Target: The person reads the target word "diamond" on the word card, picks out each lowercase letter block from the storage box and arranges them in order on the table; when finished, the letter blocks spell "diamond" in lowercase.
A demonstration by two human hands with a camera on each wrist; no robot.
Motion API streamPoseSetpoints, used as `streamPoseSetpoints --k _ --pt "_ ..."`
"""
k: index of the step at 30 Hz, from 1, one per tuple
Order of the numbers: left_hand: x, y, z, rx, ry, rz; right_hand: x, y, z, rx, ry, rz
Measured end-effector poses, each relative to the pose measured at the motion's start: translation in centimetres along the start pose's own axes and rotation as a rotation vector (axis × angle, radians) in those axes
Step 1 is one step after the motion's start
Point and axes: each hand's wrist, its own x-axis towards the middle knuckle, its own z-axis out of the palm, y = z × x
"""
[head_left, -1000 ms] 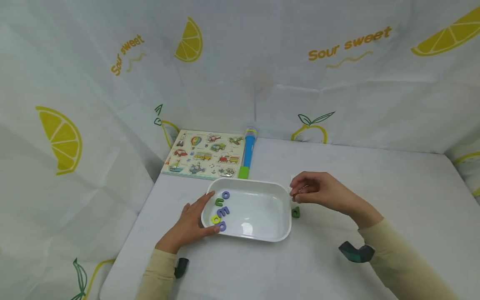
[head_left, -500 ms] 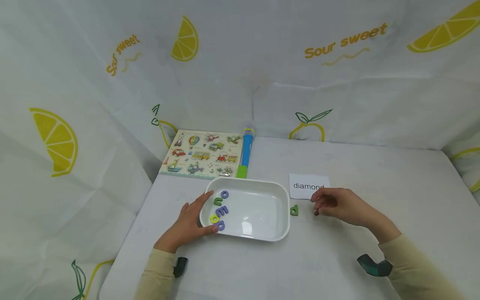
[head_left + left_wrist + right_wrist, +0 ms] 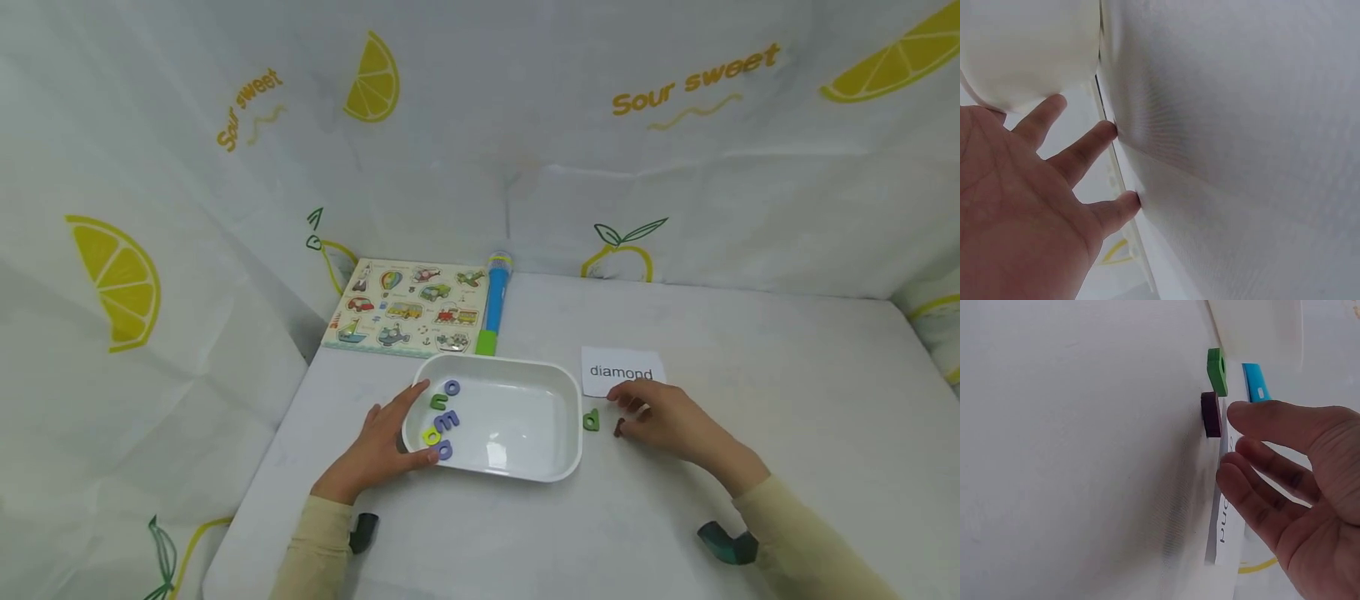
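Dark piece (image 3: 618, 427) near green d (image 3: 591, 421); d beside white tray (image 3: 525, 421).

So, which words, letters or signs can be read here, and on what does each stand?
"diamond": white card
"Sour sweet", twice: cloth backdrop
"d": green letter beside the tray
"o": purple ring in tray
"n": green piece in tray
"m": purple piece in tray
Too small or unclear: print on puzzle board, yellow letter, lower purple letter, dark piece.

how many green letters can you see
2. One green letter is in the tray, near the left hand; the other green letter lies on the table between the tray and right hand. The hands could hide more.
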Motion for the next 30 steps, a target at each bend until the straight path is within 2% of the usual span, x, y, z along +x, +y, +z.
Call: streamPoseSetpoints --k 4,13,22,30 --pt "0.1 0.0 0.0 0.001 -0.004 0.004 -0.6 -0.2 0.4 -0.027 0.066 0.008" --pt "0.0 -0.1 0.0 0.002 -0.005 -0.002 -0.5 -0.4 2.2 -0.046 0.102 -0.034" --pt "0.0 0.0 0.0 0.003 -0.005 -0.007 0.5 -0.3 2.5 -0.051 0.094 -0.082" --pt "0.1 0.1 0.0 0.004 0.000 -0.005 0.8 -0.4 2.3 -0.031 0.066 -0.075"
